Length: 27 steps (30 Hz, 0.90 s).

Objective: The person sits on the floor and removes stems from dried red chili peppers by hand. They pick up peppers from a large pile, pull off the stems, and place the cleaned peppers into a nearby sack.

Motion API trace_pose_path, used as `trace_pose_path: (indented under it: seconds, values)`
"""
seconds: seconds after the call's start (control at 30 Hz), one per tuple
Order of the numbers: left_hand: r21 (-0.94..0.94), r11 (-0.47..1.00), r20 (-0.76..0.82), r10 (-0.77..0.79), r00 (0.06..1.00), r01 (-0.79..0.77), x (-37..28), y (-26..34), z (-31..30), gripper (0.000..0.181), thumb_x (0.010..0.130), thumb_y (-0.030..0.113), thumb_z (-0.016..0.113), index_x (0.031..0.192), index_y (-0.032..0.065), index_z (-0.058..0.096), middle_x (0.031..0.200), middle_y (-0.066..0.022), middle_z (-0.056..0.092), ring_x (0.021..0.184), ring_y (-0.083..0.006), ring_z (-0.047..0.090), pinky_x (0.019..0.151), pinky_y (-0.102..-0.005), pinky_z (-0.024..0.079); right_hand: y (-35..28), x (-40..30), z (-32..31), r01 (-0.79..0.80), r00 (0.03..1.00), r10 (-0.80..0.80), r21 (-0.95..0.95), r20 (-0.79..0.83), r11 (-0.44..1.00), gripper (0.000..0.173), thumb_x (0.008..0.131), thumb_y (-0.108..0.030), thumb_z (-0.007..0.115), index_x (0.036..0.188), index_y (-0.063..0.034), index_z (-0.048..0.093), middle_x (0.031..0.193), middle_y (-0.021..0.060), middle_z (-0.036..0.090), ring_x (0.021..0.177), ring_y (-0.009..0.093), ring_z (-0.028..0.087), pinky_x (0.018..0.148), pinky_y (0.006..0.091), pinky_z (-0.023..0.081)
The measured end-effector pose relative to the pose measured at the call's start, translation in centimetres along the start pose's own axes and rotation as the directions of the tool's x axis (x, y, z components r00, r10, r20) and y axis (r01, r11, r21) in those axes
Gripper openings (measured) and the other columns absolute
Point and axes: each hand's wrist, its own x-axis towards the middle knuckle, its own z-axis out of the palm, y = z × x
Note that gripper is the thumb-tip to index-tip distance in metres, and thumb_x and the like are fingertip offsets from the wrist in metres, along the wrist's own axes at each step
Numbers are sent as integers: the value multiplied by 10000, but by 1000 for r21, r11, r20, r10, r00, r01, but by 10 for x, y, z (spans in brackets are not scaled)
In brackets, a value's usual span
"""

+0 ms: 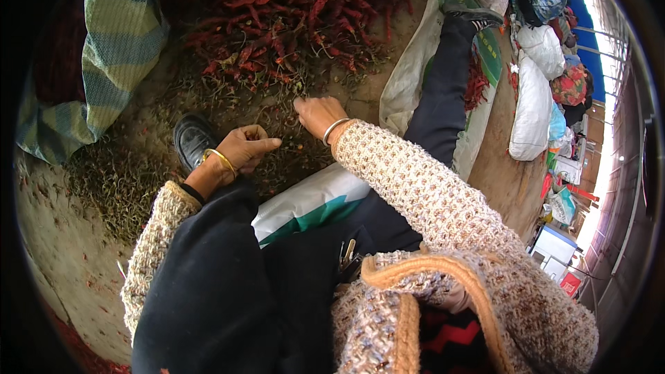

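A heap of dried red chili peppers [306, 15] lies on the floor before me, with loose stems along its near edge. My right hand [321, 116] is at that edge, palm down and fingers bent toward the stems. What its fingertips hold, if anything, is hidden. My left hand [248, 148] is above my bent knee, near a black shoe [193, 137]. Its fingers are curled inward and the thumb points right. A small dark reddish bit shows inside the curl, but I cannot tell what it is.
A striped woven sack [117, 47] holding dark red contents stands at left. Discarded stems [117, 187] form a pile below it. Under my outstretched leg [441, 88] lies a green and white sack [488, 57] with chilies. Stuffed white sacks [531, 109] line the right side.
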Motion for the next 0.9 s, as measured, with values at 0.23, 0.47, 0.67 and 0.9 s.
trace_pose_path:
  seconds: [0.23, 0.47, 0.67, 0.9]
  values:
    - [-24, 1000, -72, 5, 997, -7, 2, -3, 3, 217, 859, 214, 648, 985, 54, 575, 546, 39, 394, 409, -56, 326, 365, -212, 238, -2, -45, 7, -223, 970, 164, 932, 181, 288, 176, 819, -184, 669, 899, -33, 629, 718, 23, 615, 552, 93, 520, 450, 231, 387]
    - [76, 985, 232, 131, 964, -153, 0, -1, 9, 245, 887, 215, 611, 1059, 42, 596, 590, 47, 462, 441, -39, 365, 384, -199, 263, -27, -76, 6, -511, 837, -233, 556, 495, -656, 214, 852, -149, 649, 1025, -32, 600, 896, 58, 622, 582, 25, 460, 424, 147, 340]
    - [-10, 978, 100, 207, 973, -207, 0, -13, -1, 312, 914, 363, 550, 828, 63, 561, 591, 38, 426, 453, -46, 357, 401, -192, 289, -4, -64, -30, -398, 916, 84, 855, 393, 331, 460, 832, -186, 640, 1229, -27, 470, 964, 154, 632, 783, 231, 661, 596, 287, 542]
    - [104, 959, -97, 273, 957, -263, -29, -2, -2, 352, 930, 383, 513, 743, 87, 482, 584, 22, 422, 421, -47, 334, 372, -186, 275, 72, -75, -11, -216, 912, 218, -44, 348, 975, 909, 790, -264, 663, 1435, -27, 68, 1114, 272, 558, 983, 379, 585, 849, 422, 473]
